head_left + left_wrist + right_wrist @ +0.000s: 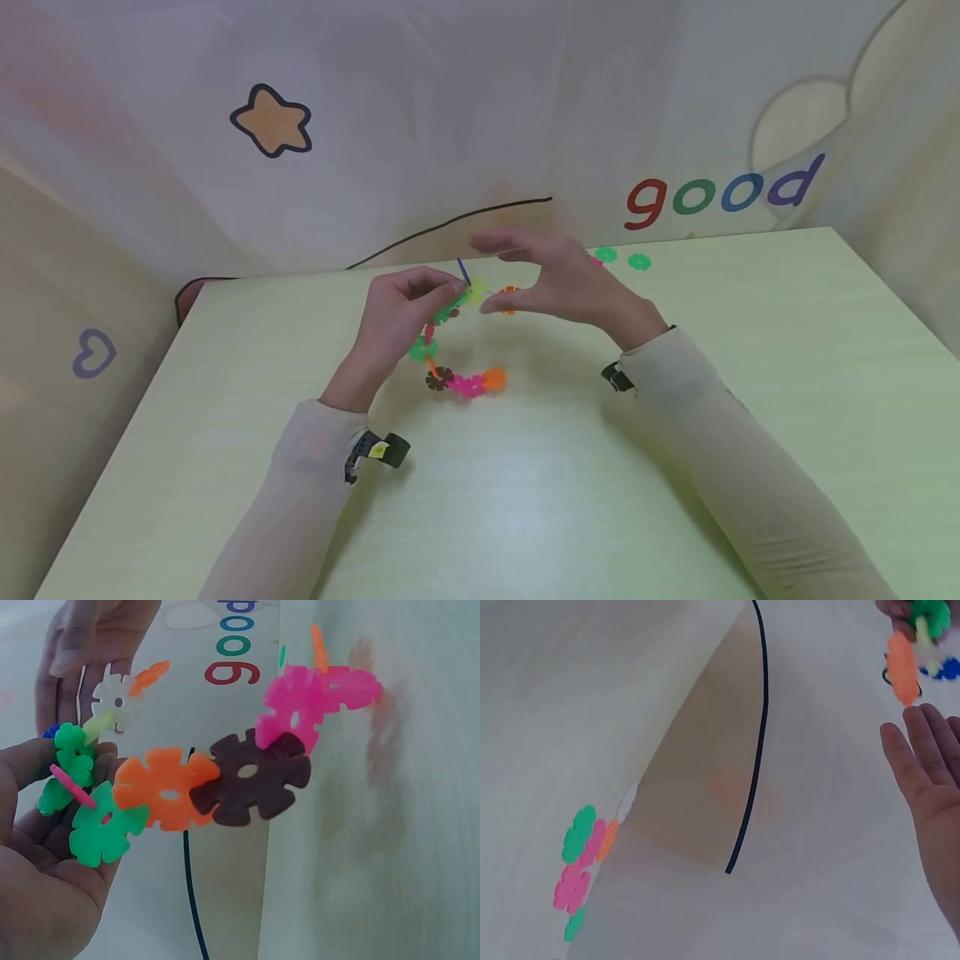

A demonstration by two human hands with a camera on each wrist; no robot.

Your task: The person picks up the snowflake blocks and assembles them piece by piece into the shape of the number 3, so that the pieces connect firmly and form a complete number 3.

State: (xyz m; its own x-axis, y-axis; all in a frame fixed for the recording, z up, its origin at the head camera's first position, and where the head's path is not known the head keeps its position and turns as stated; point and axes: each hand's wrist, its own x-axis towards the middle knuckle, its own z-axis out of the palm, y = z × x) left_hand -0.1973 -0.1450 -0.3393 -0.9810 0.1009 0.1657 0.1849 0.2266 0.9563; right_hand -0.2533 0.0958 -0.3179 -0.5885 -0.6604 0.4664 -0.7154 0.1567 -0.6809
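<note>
At four o'clock from left hand [396, 317]: linked-disc chain [214, 793].
Left grip: pinching a green disc [75, 760].
Right hand [573, 283], chain's two o'clock: fingers spread, holding nothing.
Chain handling: likely light, stiff; grasp rims.

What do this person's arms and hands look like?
Long, plain, pale beige sleeves cover both arms. A black gadget with a yellow patch sits by the left wrist, another black gadget by the right. The left hand and right hand wear no gloves.
</note>
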